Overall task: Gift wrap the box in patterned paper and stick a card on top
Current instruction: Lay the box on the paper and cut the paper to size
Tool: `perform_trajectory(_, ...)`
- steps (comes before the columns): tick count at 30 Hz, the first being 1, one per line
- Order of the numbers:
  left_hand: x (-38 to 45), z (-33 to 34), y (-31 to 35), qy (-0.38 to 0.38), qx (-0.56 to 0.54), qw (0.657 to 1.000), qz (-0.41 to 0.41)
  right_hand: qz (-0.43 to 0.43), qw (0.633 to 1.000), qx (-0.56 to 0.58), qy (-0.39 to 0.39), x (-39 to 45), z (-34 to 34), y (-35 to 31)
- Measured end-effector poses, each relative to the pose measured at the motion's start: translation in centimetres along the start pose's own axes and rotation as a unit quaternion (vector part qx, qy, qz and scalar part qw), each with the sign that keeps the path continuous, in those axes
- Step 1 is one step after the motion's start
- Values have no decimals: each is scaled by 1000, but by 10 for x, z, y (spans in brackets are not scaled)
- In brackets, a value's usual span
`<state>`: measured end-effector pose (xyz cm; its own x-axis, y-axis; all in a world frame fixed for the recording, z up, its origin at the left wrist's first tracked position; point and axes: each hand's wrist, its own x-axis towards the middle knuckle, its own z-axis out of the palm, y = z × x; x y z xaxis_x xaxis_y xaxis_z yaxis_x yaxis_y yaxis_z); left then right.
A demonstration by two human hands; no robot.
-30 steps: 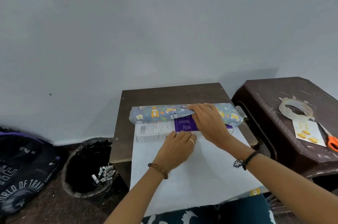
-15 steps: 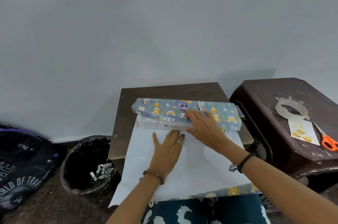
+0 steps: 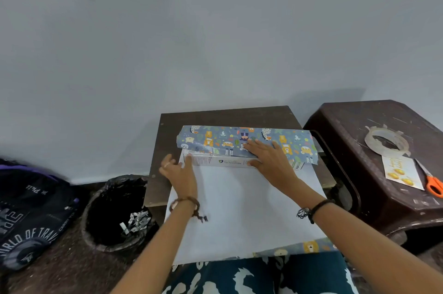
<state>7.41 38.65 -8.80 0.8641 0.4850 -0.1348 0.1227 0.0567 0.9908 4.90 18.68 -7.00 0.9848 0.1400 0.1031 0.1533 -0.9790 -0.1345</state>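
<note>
A long white box (image 3: 225,161) lies across the small dark table (image 3: 230,116), its top covered by blue patterned paper (image 3: 215,140) with animal prints. The paper's white underside (image 3: 239,207) spreads toward me over the table's front edge. My right hand (image 3: 268,157) presses flat on the paper over the box, thumb against the box's near side. My left hand (image 3: 179,171) is at the box's left end, thumb touching its corner, fingers spread and blurred. A small card (image 3: 400,171) with yellow shapes lies on the brown stool to the right.
The brown plastic stool (image 3: 359,121) at the right carries a tape roll (image 3: 386,142) and orange-handled scissors (image 3: 431,183). A black-lined bin (image 3: 115,209) stands on the floor left of the table, a dark backpack (image 3: 31,212) beyond it. A grey wall rises behind.
The box has been rolled so the patterned paper now covers its top. My left hand slid from the paper's middle to the box's left end. My right hand stayed pressing on top.
</note>
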Motion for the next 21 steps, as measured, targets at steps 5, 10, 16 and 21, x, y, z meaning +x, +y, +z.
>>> perform_trajectory(5, 52, 7, 1, -77, -100, 981, -147, -2, 1000, 10, -4, -1, 3, -1)
perform_trajectory(10, 62, 14, 0, -63, -54, 984, -160, -8, 1000, 17, 3, -1, 6, 1)
perform_trajectory(16, 54, 12, 8, -88, -60, 985, -140, -14, 999, 17, 48, -6, 9, 2)
perform_trajectory(21, 50, 6, 3, -109, -55, 988, -95, 27, 998, 13, 52, -10, 11, 8)
